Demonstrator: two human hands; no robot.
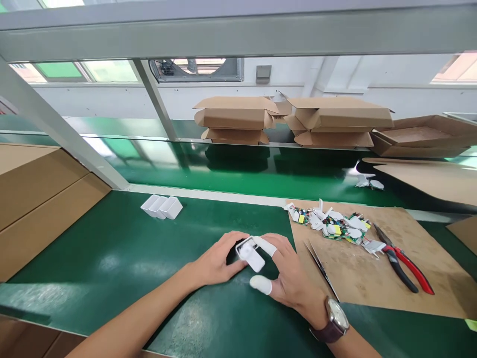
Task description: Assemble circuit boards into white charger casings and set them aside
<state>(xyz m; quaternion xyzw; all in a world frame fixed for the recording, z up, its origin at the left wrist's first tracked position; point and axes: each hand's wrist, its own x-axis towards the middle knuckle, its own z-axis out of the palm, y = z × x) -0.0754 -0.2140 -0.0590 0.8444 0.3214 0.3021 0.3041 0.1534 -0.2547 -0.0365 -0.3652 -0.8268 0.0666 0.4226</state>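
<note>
Both hands meet over a small white plastic casing (250, 253) on the green bench (112, 258). My left hand (216, 261) curls round the casing from the left, fingers closed on it. My right hand (288, 276), with white finger cots on the thumb and forefinger and a wristwatch on the wrist, pinches the casing from the right. The casing's open end faces away from me.
Three white casings (162, 207) lie together further back on the left. A cardboard sheet (372, 278) on the right carries a heap of circuit boards and white parts (333, 224), tweezers (321, 268) and red-handled pliers (404, 263). Folded cartons (294, 122) stand beyond the belt.
</note>
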